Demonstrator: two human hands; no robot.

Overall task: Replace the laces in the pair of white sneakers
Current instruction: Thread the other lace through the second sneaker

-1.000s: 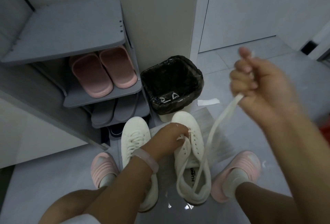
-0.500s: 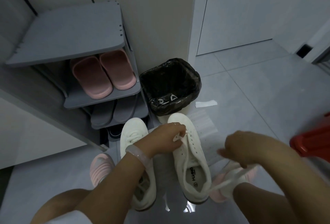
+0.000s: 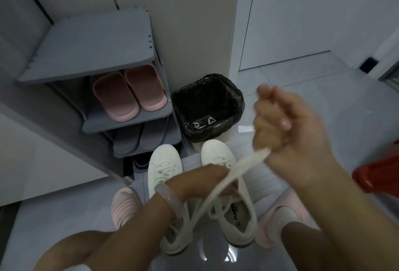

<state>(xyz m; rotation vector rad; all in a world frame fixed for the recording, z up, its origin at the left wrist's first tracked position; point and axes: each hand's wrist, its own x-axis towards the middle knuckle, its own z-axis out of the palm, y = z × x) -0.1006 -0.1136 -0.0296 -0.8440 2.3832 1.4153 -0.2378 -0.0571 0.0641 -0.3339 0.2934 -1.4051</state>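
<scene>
Two white sneakers stand side by side on the grey floor between my feet. The left sneaker (image 3: 165, 167) is laced. The right sneaker (image 3: 234, 212) has its lace partly out. My left hand (image 3: 207, 179) grips the front of the right sneaker at the eyelets. My right hand (image 3: 287, 128) is raised above and to the right, fingers curled round the white lace (image 3: 241, 166), which runs taut from my fist down to the shoe and loops over its opening.
A grey shoe rack (image 3: 92, 48) with pink slippers (image 3: 129, 93) stands at the left. A bin with a black bag (image 3: 208, 106) sits just beyond the sneakers. A red object (image 3: 380, 175) lies at the right edge. My feet wear pink slippers (image 3: 126, 203).
My right hand has risen from low beside the right sneaker to well above it, pulling the lace up and taut. My left hand stays on the shoe.
</scene>
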